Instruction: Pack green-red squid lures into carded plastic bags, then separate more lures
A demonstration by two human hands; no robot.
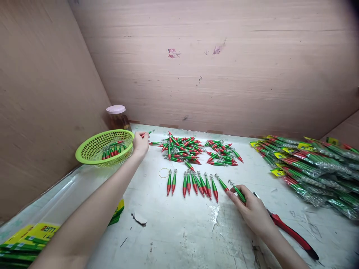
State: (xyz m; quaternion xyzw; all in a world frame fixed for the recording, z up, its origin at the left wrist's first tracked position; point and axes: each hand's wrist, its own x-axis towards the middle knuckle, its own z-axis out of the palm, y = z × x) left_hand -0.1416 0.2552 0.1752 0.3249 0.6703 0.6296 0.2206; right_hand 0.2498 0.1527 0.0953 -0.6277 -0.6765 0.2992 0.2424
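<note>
My left hand (141,143), beside the rim of a green plastic basket (84,151), is closed on a red-and-green fishing lure, its hooked end sticking out to the right. Several more lures (112,151) lie inside the basket. My right hand (252,207) pinches another fishing lure (239,194) low over the table, hooks pointing up and left. Its fingertips are at the red tip of a lure (222,183) at the right end of a row of lures (193,184). Behind the row are two heaps of lures (183,147).
Red-handled pliers (291,229) lie by my right wrist. Bagged lures (311,164) are piled at the right. Yellow-green printed cards (42,231) are stacked at the lower left. A jar with a pink lid (116,109) stands behind the basket. A rubber band (163,173) lies left of the row.
</note>
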